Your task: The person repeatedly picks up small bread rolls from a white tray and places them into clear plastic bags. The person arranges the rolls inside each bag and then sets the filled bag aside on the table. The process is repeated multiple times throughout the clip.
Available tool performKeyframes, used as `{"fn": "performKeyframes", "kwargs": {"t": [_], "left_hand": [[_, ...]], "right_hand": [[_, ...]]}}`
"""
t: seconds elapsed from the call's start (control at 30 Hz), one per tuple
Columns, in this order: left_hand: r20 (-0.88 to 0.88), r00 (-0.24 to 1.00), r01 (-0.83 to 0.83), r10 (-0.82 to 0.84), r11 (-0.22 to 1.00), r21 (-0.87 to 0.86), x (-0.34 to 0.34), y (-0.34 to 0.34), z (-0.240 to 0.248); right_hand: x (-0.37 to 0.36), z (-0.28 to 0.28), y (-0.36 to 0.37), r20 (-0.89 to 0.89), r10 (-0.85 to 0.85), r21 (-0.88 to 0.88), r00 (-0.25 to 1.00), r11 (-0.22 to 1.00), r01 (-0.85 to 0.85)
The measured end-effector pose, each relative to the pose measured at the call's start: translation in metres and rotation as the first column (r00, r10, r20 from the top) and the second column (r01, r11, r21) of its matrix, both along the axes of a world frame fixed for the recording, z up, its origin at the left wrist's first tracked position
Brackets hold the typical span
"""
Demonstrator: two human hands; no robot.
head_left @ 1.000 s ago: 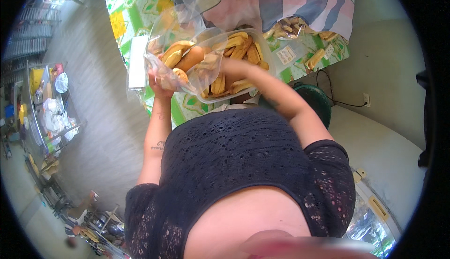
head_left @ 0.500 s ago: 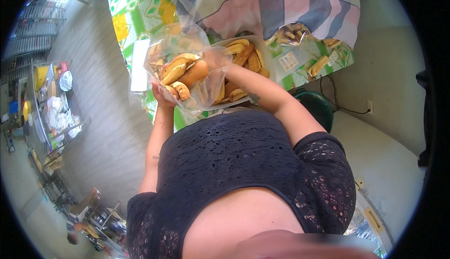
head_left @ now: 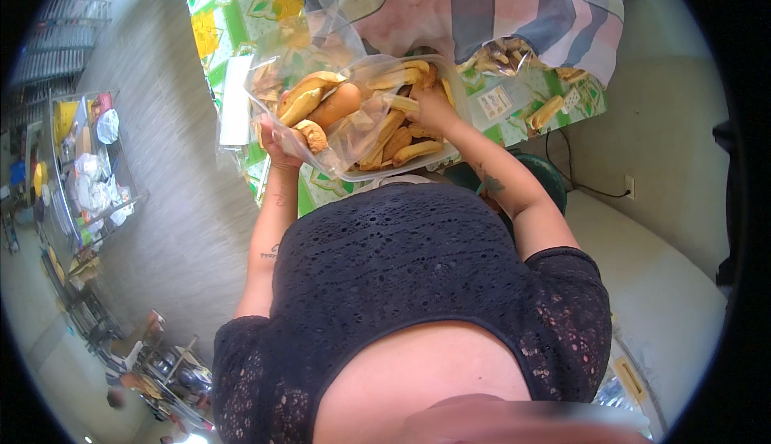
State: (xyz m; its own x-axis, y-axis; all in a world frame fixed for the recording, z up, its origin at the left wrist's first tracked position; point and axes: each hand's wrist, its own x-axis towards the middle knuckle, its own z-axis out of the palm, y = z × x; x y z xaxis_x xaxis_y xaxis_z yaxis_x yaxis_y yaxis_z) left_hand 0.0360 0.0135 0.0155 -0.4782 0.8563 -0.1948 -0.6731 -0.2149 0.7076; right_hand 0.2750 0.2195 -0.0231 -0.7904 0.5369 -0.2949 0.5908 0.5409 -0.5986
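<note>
A clear plastic bag [head_left: 259, 100] partly filled with golden-brown bread rolls [head_left: 336, 104] is in my left hand [head_left: 281, 145], its fingers closed round the bag's lower left side. The bag leans over the left part of a clear plastic tub [head_left: 459, 98], which holds more long bread rolls [head_left: 418, 151]. My right hand [head_left: 434, 113] is down inside the tub, its fingers closed about a pale piece of bread [head_left: 401, 102]; the fingertips are partly hidden among the rolls.
A green-and-white patterned cloth [head_left: 241, 2] covers the table. A checked cloth [head_left: 490, 10] lies across its far side. Bagged bread [head_left: 506, 57] and a loose roll [head_left: 546, 112] are at the right. A dark green bin [head_left: 546, 183] stands below the table edge.
My right hand has moved right, out of the bag's mouth and down among the rolls in the tub. My left hand still holds the bag in nearly the same place.
</note>
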Motion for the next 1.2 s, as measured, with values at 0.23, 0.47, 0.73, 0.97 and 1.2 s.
{"fn": "performKeyframes", "kwargs": {"t": [0.23,0.47,0.73,0.97,1.2], "left_hand": [[-0.064,0.995,0.091,-0.079,0.972,0.219,-0.004,-0.006,0.005],[0.223,0.975,-0.020,0.026,0.999,-0.030,0.002,-0.017,0.013],[0.307,0.952,-0.017,-0.010,0.996,0.086,-0.001,-0.030,0.004],[0.272,0.962,0.004,-0.037,0.993,0.121,0.001,-0.028,-0.016],[0.149,0.981,0.099,-0.125,0.980,0.171,-0.005,-0.027,-0.033]], "right_hand": [[-0.089,-0.025,-0.009,0.026,-0.156,-0.507,0.987,0.849,0.148],[-0.148,-0.033,-0.058,-0.110,0.010,-0.530,0.994,0.845,-0.067],[-0.158,-0.009,-0.082,-0.213,0.019,-0.652,0.977,0.742,-0.156],[-0.110,-0.029,-0.024,0.057,0.159,-0.410,0.986,0.904,-0.123],[-0.065,0.019,0.026,0.330,0.730,-0.074,0.599,0.652,-0.754]]}}
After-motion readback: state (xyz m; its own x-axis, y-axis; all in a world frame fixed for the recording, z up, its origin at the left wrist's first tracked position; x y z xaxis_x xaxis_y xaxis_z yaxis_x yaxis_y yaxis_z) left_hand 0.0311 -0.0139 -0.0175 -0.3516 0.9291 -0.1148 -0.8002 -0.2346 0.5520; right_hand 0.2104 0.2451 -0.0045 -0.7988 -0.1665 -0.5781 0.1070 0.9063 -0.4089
